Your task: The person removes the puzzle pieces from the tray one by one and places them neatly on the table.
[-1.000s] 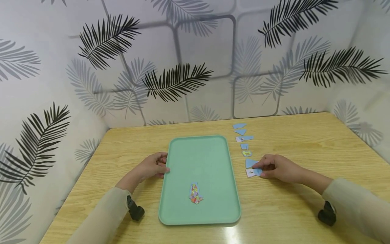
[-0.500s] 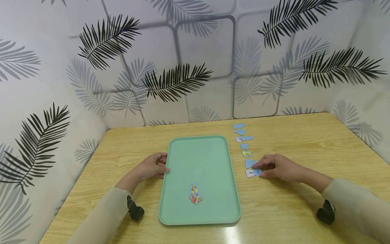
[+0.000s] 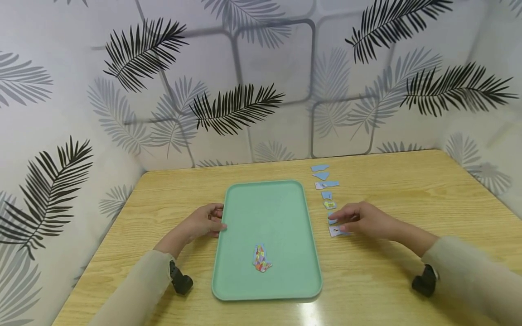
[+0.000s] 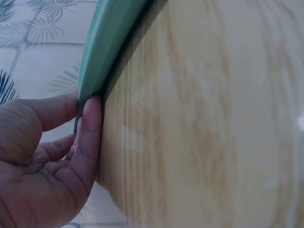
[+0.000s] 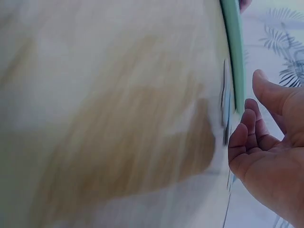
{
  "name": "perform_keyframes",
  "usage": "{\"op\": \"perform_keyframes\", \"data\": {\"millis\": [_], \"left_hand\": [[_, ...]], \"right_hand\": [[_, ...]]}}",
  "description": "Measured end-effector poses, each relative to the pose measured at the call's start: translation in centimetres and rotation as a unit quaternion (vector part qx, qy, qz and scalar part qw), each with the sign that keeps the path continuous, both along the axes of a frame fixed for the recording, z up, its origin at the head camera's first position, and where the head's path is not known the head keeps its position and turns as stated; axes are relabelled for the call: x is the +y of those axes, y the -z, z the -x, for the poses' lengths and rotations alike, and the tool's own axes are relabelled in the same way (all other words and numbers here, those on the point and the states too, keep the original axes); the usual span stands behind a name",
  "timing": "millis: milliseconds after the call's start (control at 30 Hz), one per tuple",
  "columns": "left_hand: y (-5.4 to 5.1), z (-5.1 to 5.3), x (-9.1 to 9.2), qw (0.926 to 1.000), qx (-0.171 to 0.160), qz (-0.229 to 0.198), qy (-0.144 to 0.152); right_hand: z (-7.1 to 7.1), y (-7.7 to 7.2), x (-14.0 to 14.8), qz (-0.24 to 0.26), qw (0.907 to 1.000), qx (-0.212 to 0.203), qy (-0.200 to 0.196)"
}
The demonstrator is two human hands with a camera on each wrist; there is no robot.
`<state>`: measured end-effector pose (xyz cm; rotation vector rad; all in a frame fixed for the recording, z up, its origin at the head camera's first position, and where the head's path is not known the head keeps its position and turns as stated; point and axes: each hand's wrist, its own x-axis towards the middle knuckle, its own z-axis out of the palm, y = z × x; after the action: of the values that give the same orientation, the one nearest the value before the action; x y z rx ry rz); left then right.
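My left hand [image 3: 204,222] grips the left rim of a green tray [image 3: 267,213], thumb above and a finger under the edge, as the left wrist view shows at the tray rim [image 4: 107,42]. A small colourful puzzle piece [image 3: 260,258], or joined pieces, lies in the tray's lower part. My right hand [image 3: 369,220] hovers right of the tray over a blue puzzle piece [image 3: 332,219] and a white-and-blue puzzle piece [image 3: 335,231], partly covering both. In the right wrist view this hand [image 5: 273,142] has thumb and loosely bent fingers apart, nothing between them.
Up the tray's right side runs a column of more puzzle pieces, from a yellow one [image 3: 330,205] to a blue one [image 3: 320,168] at the back. A leaf-patterned wall [image 3: 261,136] stands behind the wooden table [image 3: 408,194].
My right hand has left the white-and-blue piece it was touching and shifted slightly left and away from me, thumb and fingers now over the blue piece. The left hand and tray stay put.
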<state>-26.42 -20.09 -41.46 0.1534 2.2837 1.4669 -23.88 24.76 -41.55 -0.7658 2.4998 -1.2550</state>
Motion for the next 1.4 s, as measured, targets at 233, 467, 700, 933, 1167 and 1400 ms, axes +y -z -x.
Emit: {"op": "perform_keyframes", "data": {"millis": [233,467,700,933,1167,1400], "left_hand": [[0.0,-0.1,0.0,1.0,0.002,0.001,-0.004],[0.1,-0.1,0.0,1.0,0.004,-0.002,0.003],[0.1,-0.1,0.0,1.0,0.002,0.0,0.001],[0.0,-0.1,0.0,1.0,0.0,0.0,0.0],[0.0,-0.1,0.0,1.0,0.0,-0.002,0.003],[0.1,0.0,-0.1,1.0,0.001,-0.005,0.0]], "right_hand": [[-0.7,-0.9,-2.7,0.049,0.9984,-0.023,-0.013],[-0.5,-0.8,-4.9,0.067,0.9972,-0.02,-0.027],[-0.1,-0.7,-7.3,0.082,0.9944,-0.031,-0.059],[0.3,-1.0,-10.0,0.07,0.9896,-0.032,-0.122],[1.3,-1.1,-12.2,0.059,0.9783,-0.051,-0.192],[2.1,-1.2,-14.4,0.035,0.9705,-0.062,-0.231]]}}
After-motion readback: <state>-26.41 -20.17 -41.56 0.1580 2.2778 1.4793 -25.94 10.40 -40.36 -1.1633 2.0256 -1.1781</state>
